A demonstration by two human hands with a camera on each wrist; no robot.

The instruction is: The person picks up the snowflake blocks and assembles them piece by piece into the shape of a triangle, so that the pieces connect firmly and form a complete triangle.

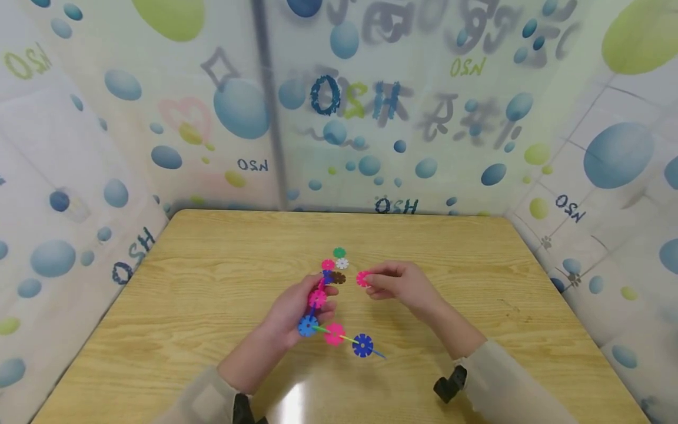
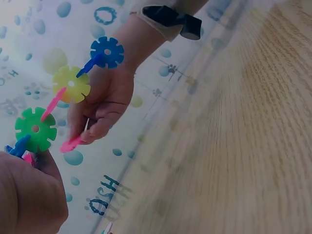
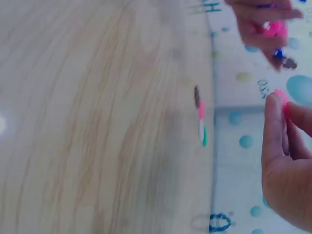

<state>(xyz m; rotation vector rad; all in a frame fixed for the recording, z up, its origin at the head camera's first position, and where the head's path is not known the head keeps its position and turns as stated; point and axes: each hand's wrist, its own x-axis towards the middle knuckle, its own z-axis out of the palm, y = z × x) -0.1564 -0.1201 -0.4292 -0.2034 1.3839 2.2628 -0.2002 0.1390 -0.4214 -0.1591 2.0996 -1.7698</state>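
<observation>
My left hand holds a chain of notched plastic discs slotted edge to edge. Pink and blue discs of it show in the head view, and its lower end trails toward the right over the table. A brown disc sits at the chain's other end in the right wrist view. Between thumb and fingers, my right hand pinches a single pink disc, apart from the chain. In the left wrist view, green, yellow and blue chain discs overlap the right hand.
Loose discs lie on the wooden table beyond the hands: green, white and pink, with a brown one near them. Walls with a bubble print enclose the table's back and sides.
</observation>
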